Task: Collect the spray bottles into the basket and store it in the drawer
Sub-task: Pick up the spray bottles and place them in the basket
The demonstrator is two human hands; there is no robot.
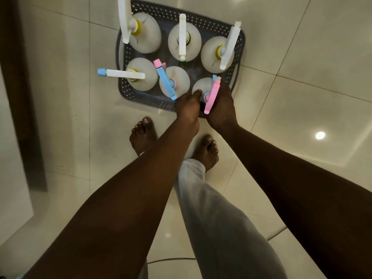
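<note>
Both hands are closing round one bottle at the basket's near right corner: left hand (pixel 187 106) is pressing its fingers (pixel 196 94) against the bottle's shoulder, right hand (pixel 220 106) is wrapping the far side beneath the pink trigger head.

Item 1, basket (pixel 240 40): grey, perforated, rectangular, sitting on the floor (pixel 302 97) just ahead of the person's bare feet.

Item 2, pink-head bottle (pixel 201 85): standing upright in the near right corner, being grasped by both hands.

Item 3, blue-head bottle (pixel 181 77): standing at the middle of the near edge, pink nozzle pointing to the far side.

Item 4, blue-tipped bottle (pixel 141 67): standing at the near left corner, white head reaching out past the left rim.

Items 5–7, white-head bottles along the far edge: one at the far left corner (pixel 149 35), one at the middle (pixel 193 40), one at the far right (pixel 211 51), all standing upright.

All six are sitting inside the basket, close together in two rows of three.

Floor: glossy pale tile, reflecting a ceiling light to the right. No drawer is identifiable.
</note>
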